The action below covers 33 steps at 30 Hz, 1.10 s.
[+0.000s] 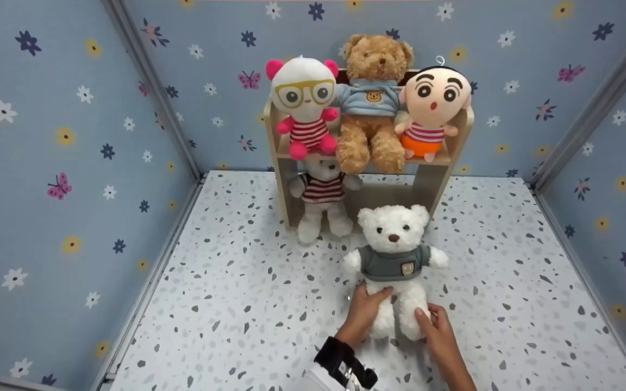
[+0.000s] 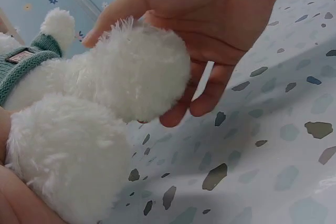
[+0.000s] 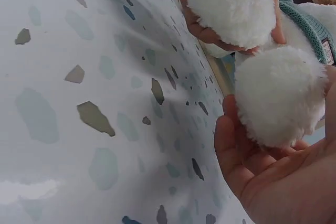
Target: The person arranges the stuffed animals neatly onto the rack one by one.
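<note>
Left grip (image 1: 364, 309): curled round white bear (image 1: 394, 255) leg.
Right grip (image 1: 437, 326): cupping other leg.
12 o'clock: shelf (image 1: 435, 163), striped bear (image 1: 321, 201) beneath.
Bench (image 1: 237, 304): speckled.

Fluffy, long-piled plush on the white teddy bear (image 1: 394, 255), with a ribbed knitted grey-green sweater (image 1: 393, 263). Smooth, faintly glossy speckled laminate on the desk (image 1: 237, 304). Pale matt wood on the shelf (image 1: 432, 179). Curlier plush on the brown teddy bear (image 1: 371, 103).
</note>
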Each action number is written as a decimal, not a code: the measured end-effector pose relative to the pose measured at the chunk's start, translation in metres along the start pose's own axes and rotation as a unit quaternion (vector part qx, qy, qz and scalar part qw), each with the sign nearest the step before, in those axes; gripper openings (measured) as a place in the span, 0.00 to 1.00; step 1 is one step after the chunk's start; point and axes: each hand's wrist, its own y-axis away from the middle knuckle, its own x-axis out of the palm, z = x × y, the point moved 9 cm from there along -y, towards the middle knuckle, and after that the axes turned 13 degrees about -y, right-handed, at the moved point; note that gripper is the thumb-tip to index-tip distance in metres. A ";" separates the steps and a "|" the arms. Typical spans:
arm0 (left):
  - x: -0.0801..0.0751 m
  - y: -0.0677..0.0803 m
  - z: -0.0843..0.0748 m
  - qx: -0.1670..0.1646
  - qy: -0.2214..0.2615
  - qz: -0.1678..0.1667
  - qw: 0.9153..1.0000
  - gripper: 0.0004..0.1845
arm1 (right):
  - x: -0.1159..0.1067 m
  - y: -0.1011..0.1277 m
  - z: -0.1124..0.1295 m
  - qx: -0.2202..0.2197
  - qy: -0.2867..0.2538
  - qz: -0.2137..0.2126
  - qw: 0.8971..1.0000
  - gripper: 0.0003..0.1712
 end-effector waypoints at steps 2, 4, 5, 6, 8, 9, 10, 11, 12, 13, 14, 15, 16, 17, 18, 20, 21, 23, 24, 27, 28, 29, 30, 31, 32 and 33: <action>-0.002 -0.004 -0.001 -0.001 0.002 -0.005 1.000 0.43 | -0.001 0.001 -0.008 0.016 -0.010 0.000 1.000 0.39; -0.005 -0.009 -0.005 0.010 0.000 -0.011 1.000 0.40 | -0.002 0.002 -0.015 0.031 -0.020 0.000 0.999 0.39; -0.005 -0.011 -0.007 0.018 -0.001 -0.010 1.000 0.37 | -0.003 0.002 -0.018 0.036 -0.025 -0.002 0.999 0.39; -0.006 -0.014 -0.008 0.020 -0.001 -0.010 1.000 0.35 | -0.004 0.003 -0.021 0.040 -0.030 -0.003 0.999 0.38; -0.008 -0.018 -0.010 0.028 -0.007 -0.011 1.000 0.33 | -0.005 0.003 -0.024 0.040 -0.035 -0.006 0.999 0.36; -0.008 -0.020 -0.012 0.031 -0.008 -0.009 0.999 0.31 | -0.006 0.003 -0.026 0.039 -0.037 -0.008 0.999 0.36; -0.008 -0.023 -0.013 0.033 -0.007 -0.006 0.999 0.30 | -0.006 0.003 -0.027 0.037 -0.037 -0.009 0.999 0.35; -0.008 -0.025 -0.014 0.032 -0.005 -0.003 0.999 0.30 | -0.006 0.003 -0.028 0.037 -0.037 -0.009 0.999 0.33; -0.008 -0.027 -0.015 0.029 -0.001 -0.001 1.000 0.31 | -0.007 0.003 -0.030 0.039 -0.035 -0.009 0.999 0.33; -0.008 -0.030 -0.016 0.026 0.002 0.001 1.000 0.33 | -0.007 0.003 -0.031 0.040 -0.031 -0.007 0.999 0.31; -0.009 -0.032 -0.017 0.018 0.005 0.001 1.000 0.35 | -0.007 0.003 -0.033 0.042 -0.029 -0.006 0.999 0.30; -0.009 -0.035 -0.018 0.009 0.013 0.004 1.000 0.37 | -0.007 0.003 -0.035 0.042 -0.028 -0.005 0.999 0.28; -0.010 -0.039 -0.020 0.003 0.018 0.005 1.000 0.39 | -0.007 0.002 -0.036 0.041 -0.026 -0.003 0.999 0.25; -0.011 -0.042 -0.021 -0.006 0.024 0.005 1.000 0.41 | -0.007 0.002 -0.038 0.040 -0.027 -0.001 0.999 0.24; -0.011 -0.046 -0.023 -0.012 0.028 0.004 1.000 0.42 | -0.007 0.002 -0.039 0.036 -0.029 0.000 0.999 0.22; -0.012 -0.054 -0.027 -0.018 0.030 0.004 0.999 0.41 | -0.008 0.002 -0.040 0.025 -0.040 0.002 0.999 0.19; -0.012 -0.059 -0.029 -0.016 0.035 0.007 0.999 0.39 | -0.008 0.002 -0.041 0.020 -0.046 0.003 0.999 0.19; -0.011 -0.068 -0.033 -0.013 0.034 0.011 0.999 0.36 | -0.010 0.002 -0.042 0.015 -0.061 0.002 0.998 0.18; -0.010 -0.072 -0.035 -0.010 0.030 0.013 0.999 0.35 | -0.011 0.002 -0.043 0.015 -0.065 0.000 0.998 0.18; -0.009 -0.084 -0.040 -0.014 0.027 0.014 0.999 0.39 | -0.014 -0.002 -0.042 0.015 -0.075 -0.007 0.997 0.17; -0.010 -0.087 -0.041 -0.015 0.021 0.010 1.000 0.41 | -0.014 -0.003 -0.041 0.016 -0.076 -0.010 0.997 0.17; -0.010 -0.091 -0.042 -0.019 0.017 0.006 1.000 0.42 | -0.014 -0.005 -0.041 0.017 -0.075 -0.012 0.997 0.17; -0.010 -0.094 -0.042 -0.018 0.013 0.005 1.000 0.42 | -0.014 -0.005 -0.041 0.018 -0.075 -0.015 0.997 0.17; -0.009 -0.096 -0.042 -0.020 0.011 0.005 1.000 0.41 | -0.014 -0.006 -0.042 0.019 -0.076 -0.019 0.997 0.17; -0.008 -0.099 -0.043 -0.018 0.008 0.009 1.000 0.39 | -0.013 -0.007 -0.042 0.021 -0.080 -0.023 0.996 0.16; -0.007 -0.102 -0.042 -0.018 0.004 0.012 1.000 0.37 | -0.014 -0.006 -0.043 0.024 -0.079 -0.030 0.996 0.16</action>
